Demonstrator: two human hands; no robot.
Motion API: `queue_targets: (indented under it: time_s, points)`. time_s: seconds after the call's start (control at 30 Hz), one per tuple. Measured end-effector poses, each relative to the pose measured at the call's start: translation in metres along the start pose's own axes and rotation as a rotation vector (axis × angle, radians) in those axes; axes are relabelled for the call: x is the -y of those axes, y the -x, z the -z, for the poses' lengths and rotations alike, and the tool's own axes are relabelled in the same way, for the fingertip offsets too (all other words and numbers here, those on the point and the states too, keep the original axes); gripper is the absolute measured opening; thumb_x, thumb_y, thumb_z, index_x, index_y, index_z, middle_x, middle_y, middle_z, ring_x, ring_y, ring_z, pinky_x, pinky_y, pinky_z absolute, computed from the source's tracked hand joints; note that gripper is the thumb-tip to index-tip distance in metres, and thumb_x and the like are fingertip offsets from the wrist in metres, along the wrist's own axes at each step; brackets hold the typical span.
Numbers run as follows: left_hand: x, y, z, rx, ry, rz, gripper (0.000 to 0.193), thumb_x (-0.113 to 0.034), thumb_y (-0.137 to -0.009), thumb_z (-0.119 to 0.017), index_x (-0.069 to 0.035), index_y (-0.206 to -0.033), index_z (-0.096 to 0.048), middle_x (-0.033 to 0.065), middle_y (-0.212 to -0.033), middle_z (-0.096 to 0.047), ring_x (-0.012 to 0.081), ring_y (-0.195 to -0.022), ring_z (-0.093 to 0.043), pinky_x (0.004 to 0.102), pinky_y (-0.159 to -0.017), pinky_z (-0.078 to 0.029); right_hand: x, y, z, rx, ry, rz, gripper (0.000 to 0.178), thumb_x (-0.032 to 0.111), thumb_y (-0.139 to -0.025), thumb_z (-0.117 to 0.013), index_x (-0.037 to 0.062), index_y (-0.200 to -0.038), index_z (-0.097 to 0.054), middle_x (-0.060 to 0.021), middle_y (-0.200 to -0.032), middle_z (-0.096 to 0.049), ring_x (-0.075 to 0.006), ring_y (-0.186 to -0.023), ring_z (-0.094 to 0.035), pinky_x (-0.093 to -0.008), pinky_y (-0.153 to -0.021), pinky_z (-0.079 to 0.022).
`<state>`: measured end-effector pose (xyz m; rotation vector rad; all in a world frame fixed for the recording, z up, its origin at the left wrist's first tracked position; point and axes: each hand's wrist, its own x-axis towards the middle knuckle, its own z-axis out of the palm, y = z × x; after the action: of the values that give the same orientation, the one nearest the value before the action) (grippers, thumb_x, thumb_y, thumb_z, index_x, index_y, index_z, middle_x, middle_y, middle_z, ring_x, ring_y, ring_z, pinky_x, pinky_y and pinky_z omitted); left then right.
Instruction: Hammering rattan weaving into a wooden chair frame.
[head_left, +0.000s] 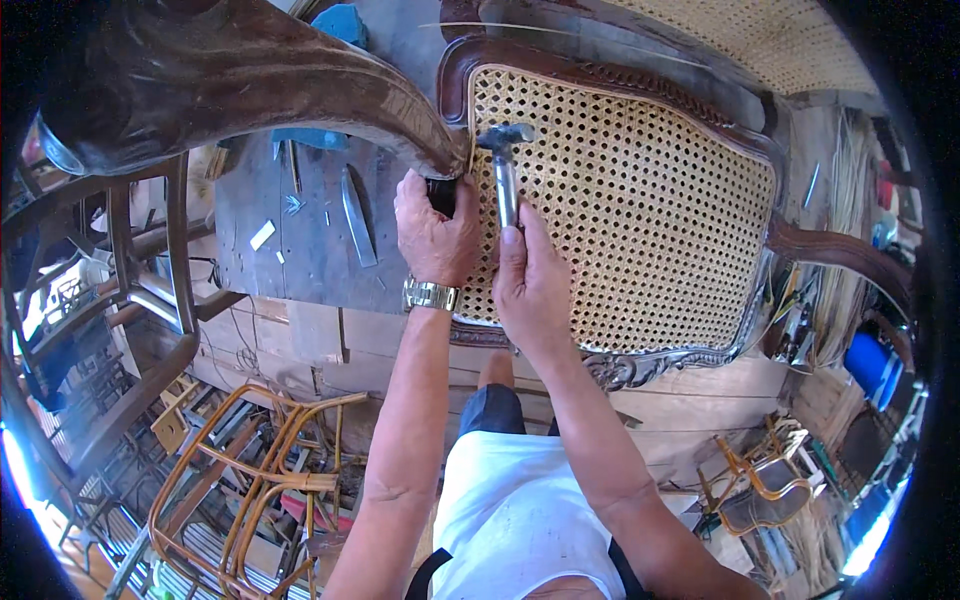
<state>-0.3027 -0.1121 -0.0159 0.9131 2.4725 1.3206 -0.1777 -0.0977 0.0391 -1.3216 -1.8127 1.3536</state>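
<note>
My right hand (535, 285) is closed round the metal shaft of a hammer (505, 170), its head raised over the cane panel. The woven cane panel (620, 220) fills a carved dark wooden chair frame (455, 85) lying on the table. My left hand (437, 232), with a metal watch (431, 294) at the wrist, is closed at the panel's left edge. Between its thumb and fingers shows something dark (441, 196), too hidden to name. A curved dark wooden chair leg (290, 85) reaches over the table just above this hand.
Left of my hand, a flat pointed blade (357, 218), a thin tool (293, 165) and white scraps (262, 235) lie on the table (315, 260). Bent rattan chair frames (250, 480) stand at lower left, another chair (765, 490) at lower right. Cane strands (848, 230) hang at right.
</note>
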Motion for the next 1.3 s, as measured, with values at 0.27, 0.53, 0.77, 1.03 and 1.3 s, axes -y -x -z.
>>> queue_targets:
  time_s: [0.27,0.53,0.77,1.03,1.3]
  points:
    - [0.002,-0.001,0.001,0.031,0.029,0.019,0.033,-0.03,-0.088,-0.073,-0.005,-0.102,-0.058,0.0168,-0.098,-0.059,0.0398,-0.091,-0.06,0.0477,-0.078,-0.049,-0.003,0.006,-0.014,-0.18,0.025,0.16,0.038,0.002,-0.101,-0.054,-0.0036,-0.138,-0.046,-0.0317,-0.123,-0.063,-0.0456,-0.105,-0.069,-0.0463,-0.082,-0.06]
    - [0.005,-0.002,0.0,0.03,0.137,0.048,0.034,-0.031,-0.088,-0.075,-0.004,-0.101,-0.057,0.0164,-0.095,-0.058,0.038,-0.084,-0.06,0.0467,-0.074,-0.049,0.0,0.003,-0.019,-0.077,0.037,0.039,0.036,0.006,-0.102,-0.054,-0.0016,-0.137,-0.047,-0.0311,-0.113,-0.066,-0.0458,-0.096,-0.07,-0.0475,-0.074,-0.059]
    - [0.0,0.0,0.002,0.025,0.054,0.052,0.033,-0.029,-0.087,-0.075,-0.004,-0.097,-0.057,0.0154,-0.093,-0.057,0.0363,-0.081,-0.059,0.0448,-0.072,-0.049,0.003,0.007,-0.013,-0.199,0.034,0.163,0.037,0.001,-0.099,-0.058,-0.0023,-0.135,-0.049,-0.03,-0.114,-0.067,-0.0412,-0.092,-0.073,-0.0438,-0.073,-0.06]
    - [-0.001,-0.001,0.001,0.017,0.091,0.04,0.032,-0.027,-0.086,-0.075,-0.004,-0.099,-0.058,0.0161,-0.094,-0.057,0.0376,-0.085,-0.06,0.0464,-0.074,-0.049,-0.001,-0.004,-0.025,-0.134,0.089,0.063,0.036,0.004,-0.1,-0.056,-0.0009,-0.135,-0.048,-0.0301,-0.112,-0.067,-0.0457,-0.089,-0.071,-0.0485,-0.069,-0.059]
    - [0.005,0.001,0.001,0.028,0.182,0.096,0.034,-0.028,-0.087,-0.075,-0.005,-0.108,-0.061,0.0151,-0.097,-0.059,0.0355,-0.088,-0.062,0.0442,-0.077,-0.051,0.001,0.01,-0.021,-0.335,0.066,0.206,0.031,0.007,-0.105,-0.054,-0.0015,-0.135,-0.052,-0.0174,-0.099,-0.068,-0.0167,-0.073,-0.066,-0.0317,-0.062,-0.053]
